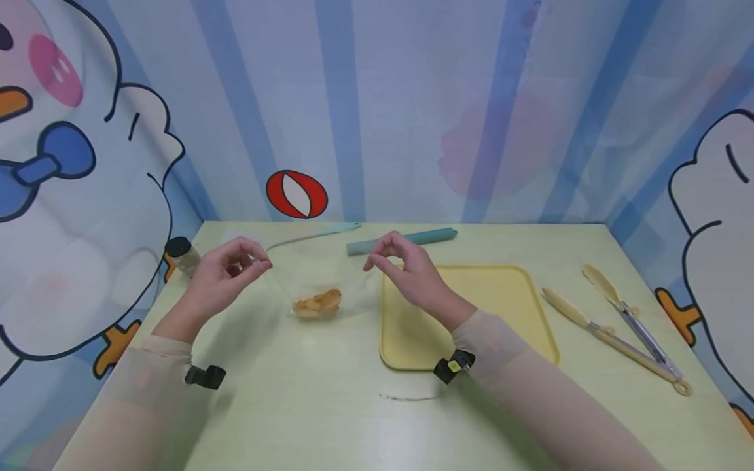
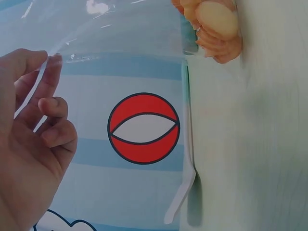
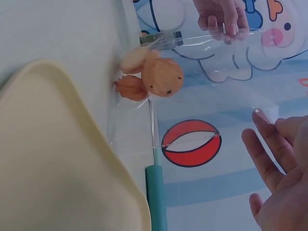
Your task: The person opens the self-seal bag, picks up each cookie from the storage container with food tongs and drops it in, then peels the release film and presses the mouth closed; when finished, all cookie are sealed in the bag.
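Note:
A clear plastic bag point(image 1: 353, 299) is stretched between both hands. My left hand point(image 1: 219, 278) pinches one upper corner between thumb and fingertips, with the other fingers loosely bent in the left wrist view. At the opposite corner, my right hand point(image 1: 415, 275) pinches the film between thumb and index finger. Several golden-brown bread pieces point(image 1: 318, 304) lie together at the bottom of the bag, low over the table. In the right wrist view, one round bread piece point(image 3: 162, 77) has small dark dots. The bag's see-through edges are hard to make out in the head view.
A yellow tray point(image 1: 471, 281) lies under the right forearm. Tongs point(image 1: 624, 340) rest at the right, spread apart. Behind are a teal rod-like thing point(image 1: 432, 236) and a long-handled utensil point(image 1: 330, 230). A black-lidded jar point(image 1: 184, 254) stands left. A thin dark strip point(image 1: 409, 398) lies in front.

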Demonstrator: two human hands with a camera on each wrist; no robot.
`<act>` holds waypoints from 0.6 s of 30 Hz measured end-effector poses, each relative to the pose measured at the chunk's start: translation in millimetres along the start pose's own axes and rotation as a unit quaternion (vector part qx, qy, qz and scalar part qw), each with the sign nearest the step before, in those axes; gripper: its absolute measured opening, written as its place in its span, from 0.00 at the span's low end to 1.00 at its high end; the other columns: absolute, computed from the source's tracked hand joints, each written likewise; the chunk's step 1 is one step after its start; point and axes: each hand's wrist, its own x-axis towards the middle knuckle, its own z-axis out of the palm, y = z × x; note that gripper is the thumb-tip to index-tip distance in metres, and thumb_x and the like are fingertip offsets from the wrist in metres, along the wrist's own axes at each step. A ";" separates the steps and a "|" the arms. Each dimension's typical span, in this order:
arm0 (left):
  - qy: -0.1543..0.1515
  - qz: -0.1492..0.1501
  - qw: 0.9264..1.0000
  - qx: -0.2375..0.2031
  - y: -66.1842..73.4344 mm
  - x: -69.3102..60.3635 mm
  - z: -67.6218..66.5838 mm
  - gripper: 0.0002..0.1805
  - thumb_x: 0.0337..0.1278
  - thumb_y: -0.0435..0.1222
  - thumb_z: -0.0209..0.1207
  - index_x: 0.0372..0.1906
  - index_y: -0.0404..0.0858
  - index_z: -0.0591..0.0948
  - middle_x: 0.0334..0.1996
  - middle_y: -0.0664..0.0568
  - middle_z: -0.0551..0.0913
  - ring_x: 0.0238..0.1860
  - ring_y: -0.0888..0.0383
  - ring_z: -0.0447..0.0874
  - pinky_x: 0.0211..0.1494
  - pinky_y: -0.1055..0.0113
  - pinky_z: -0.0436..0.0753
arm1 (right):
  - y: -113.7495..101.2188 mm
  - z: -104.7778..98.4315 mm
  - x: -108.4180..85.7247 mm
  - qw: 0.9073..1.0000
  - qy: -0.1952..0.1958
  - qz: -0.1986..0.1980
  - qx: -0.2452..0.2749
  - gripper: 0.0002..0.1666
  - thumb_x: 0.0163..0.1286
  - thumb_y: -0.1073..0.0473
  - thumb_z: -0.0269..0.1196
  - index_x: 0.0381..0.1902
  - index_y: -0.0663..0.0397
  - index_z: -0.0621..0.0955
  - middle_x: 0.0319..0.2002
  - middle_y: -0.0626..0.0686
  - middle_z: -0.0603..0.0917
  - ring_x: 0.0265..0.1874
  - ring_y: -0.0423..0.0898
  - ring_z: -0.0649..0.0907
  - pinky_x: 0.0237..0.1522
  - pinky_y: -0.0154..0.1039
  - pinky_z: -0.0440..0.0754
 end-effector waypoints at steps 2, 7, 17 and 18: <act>0.001 -0.002 1.000 0.003 -0.6 1.1 0.3 0.07 0.72 0.44 0.63 0.45 0.46 0.82 0.39 0.53 0.80 0.32 0.53 0.74 0.32 0.67 0.74 | 1.1 0.2 1.6 1.000 0.000 0.002 0.009 0.05 0.80 0.55 0.60 0.48 0.47 0.77 0.39 0.46 0.91 0.55 0.45 0.85 0.68 0.58 0.71; -0.010 -0.001 1.000 -0.025 -3.4 3.2 -0.3 0.07 0.74 0.41 0.61 0.47 0.43 0.83 0.42 0.55 0.84 0.34 0.56 0.79 0.35 0.68 0.77 | 6.3 0.0 4.8 1.000 -0.002 0.002 0.029 0.08 0.79 0.58 0.61 0.52 0.45 0.79 0.39 0.49 0.91 0.50 0.44 0.87 0.65 0.57 0.74; -0.056 0.013 0.991 -0.120 -8.0 5.1 -4.0 0.08 0.76 0.35 0.57 0.50 0.38 0.82 0.45 0.58 0.84 0.44 0.60 0.84 0.42 0.70 0.81 | 16.8 -5.2 5.5 0.992 -0.020 -0.016 0.124 0.11 0.78 0.62 0.60 0.53 0.59 0.84 0.46 0.61 0.88 0.46 0.48 0.90 0.61 0.48 0.82; -0.056 0.010 0.991 -0.118 -7.9 4.7 -4.0 0.08 0.76 0.36 0.57 0.50 0.38 0.82 0.45 0.58 0.84 0.43 0.60 0.84 0.41 0.69 0.81 | 18.2 -4.7 6.1 0.991 -0.021 -0.018 0.132 0.11 0.78 0.63 0.60 0.53 0.61 0.84 0.47 0.61 0.88 0.46 0.48 0.89 0.60 0.47 0.83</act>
